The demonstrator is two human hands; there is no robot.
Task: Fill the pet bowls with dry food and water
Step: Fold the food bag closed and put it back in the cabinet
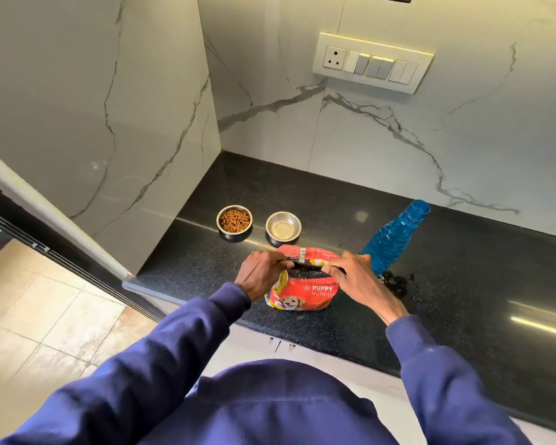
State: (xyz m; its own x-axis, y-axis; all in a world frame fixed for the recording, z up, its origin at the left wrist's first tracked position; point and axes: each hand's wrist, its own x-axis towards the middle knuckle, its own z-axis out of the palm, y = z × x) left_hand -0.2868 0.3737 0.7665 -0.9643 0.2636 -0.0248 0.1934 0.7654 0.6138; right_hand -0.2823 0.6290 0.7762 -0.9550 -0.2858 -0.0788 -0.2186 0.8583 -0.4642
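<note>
Black speckled counter (302, 194) in a corner of white marble wall (302, 123); switch panel (373, 62) high at 1 o'clock.

Red puppy food bag (302, 290) stands upright near the front edge, label facing the person. Taking the bag as centre:

- Blue plastic bottle (392, 239) at 2 o'clock, just beside the bag. Cannot tell its water level or whether it is capped.
- Left hand (260, 273) and right hand (353, 277) each pinch 1 end of the bag's top edge, fingers curled over the mouth. Likely pulling it flat to seal or fold, since food is already served; opening it again is possible.
- 2 steel bowls sit side by side, apart, clear of the bag so nothing tips into them. Bowl (234, 221) at 11 o'clock holds brown kibble, roughly level. Second bowl (283, 228) at 12 o'clock looks to hold shallow clear water.
- Wet patch (398, 282) at 3 o'clock, by the bottle's base.
</note>
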